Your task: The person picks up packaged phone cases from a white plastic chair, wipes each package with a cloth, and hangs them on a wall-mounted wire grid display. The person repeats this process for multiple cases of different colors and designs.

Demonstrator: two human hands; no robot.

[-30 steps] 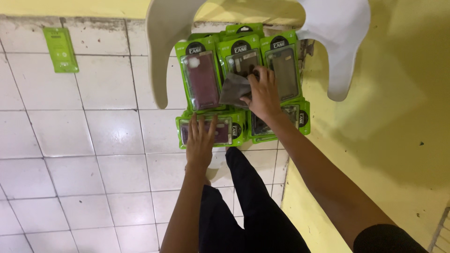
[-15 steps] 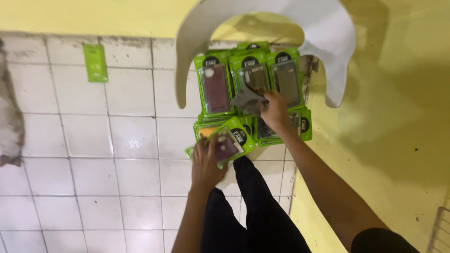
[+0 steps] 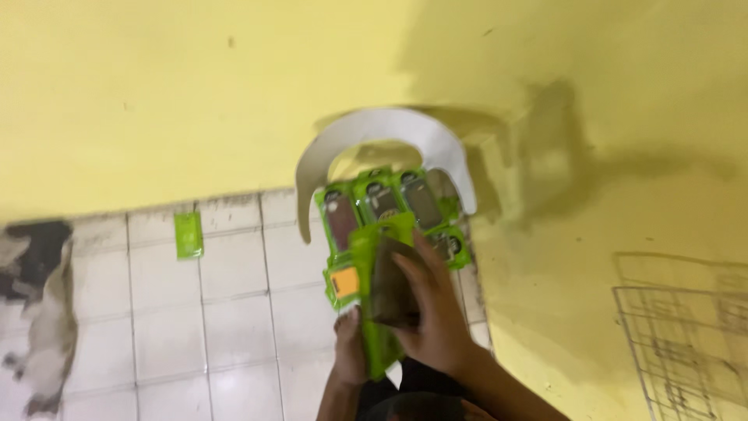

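Lying at the far left of the white tiled floor (image 3: 226,312), a dark and pale heap (image 3: 39,312) is showing only as a blur; its kind cannot be told. Further right, a single green packet (image 3: 188,234) is resting flat on a tile, just below the yellow wall (image 3: 156,101). At centre, the left hand (image 3: 351,347) is gripping the lower end of a green phone-case package (image 3: 372,304), fingers closed around its edge. The right hand (image 3: 425,308) is pressing a dark case (image 3: 389,284) against that package, thumb and fingers curled over it. Behind both hands, a row of green packages (image 3: 382,201) is lying on the floor beneath a white curved chair part (image 3: 389,129). At the far right, a white wire rack (image 3: 686,343) is leaning near the yellow wall.
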